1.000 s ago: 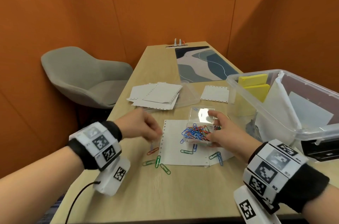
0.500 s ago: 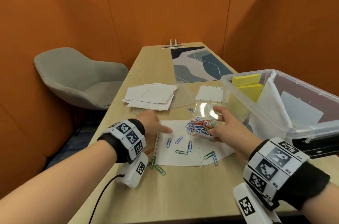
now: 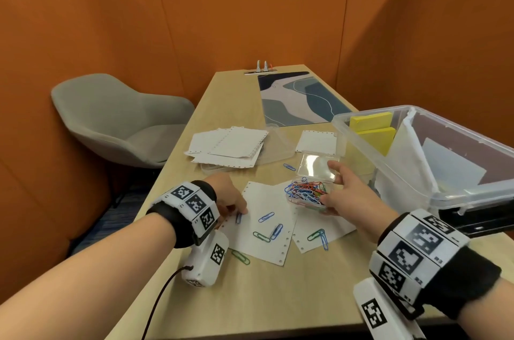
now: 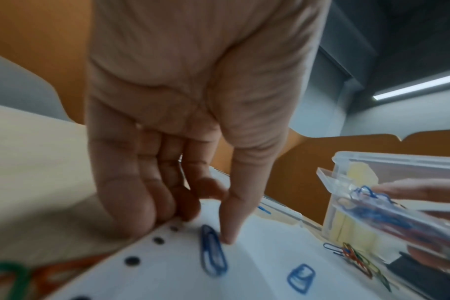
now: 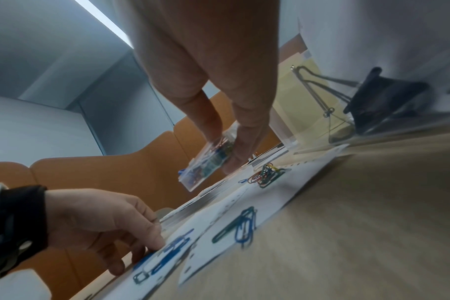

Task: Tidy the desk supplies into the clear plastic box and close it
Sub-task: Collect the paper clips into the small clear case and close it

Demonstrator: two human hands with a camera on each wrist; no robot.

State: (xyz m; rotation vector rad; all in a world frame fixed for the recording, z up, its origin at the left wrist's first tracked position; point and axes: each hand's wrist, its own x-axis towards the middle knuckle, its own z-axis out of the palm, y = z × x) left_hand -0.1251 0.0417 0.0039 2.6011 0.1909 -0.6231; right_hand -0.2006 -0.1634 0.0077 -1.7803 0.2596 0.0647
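My left hand (image 3: 240,210) is down at the left edge of a white perforated sheet (image 3: 267,200). Its thumb and curled fingertips (image 4: 193,213) pinch the upper end of a blue paper clip (image 3: 238,218) (image 4: 213,253) that lies flat on the sheet. My right hand (image 3: 328,184) grips a small clear case (image 3: 317,167) (image 5: 206,166) of coloured clips, tilted just above the paper. A heap of clips (image 4: 357,257) lies under it. Other loose clips (image 3: 276,231) are scattered on the paper. The big clear plastic box (image 3: 372,111) stands open at the right, with yellow sticky notes (image 3: 372,128) inside.
A stack of white perforated cards (image 3: 228,145) and a single card (image 3: 317,140) lie farther back. A patterned desk mat (image 3: 294,100) covers the far end. A grey chair (image 3: 116,117) stands left of the desk. A black binder clip (image 5: 378,95) sits inside the box.
My left hand has drawn back from the middle of the sheet to its left edge and come down on the blue clip. The right hand keeps holding the small case.
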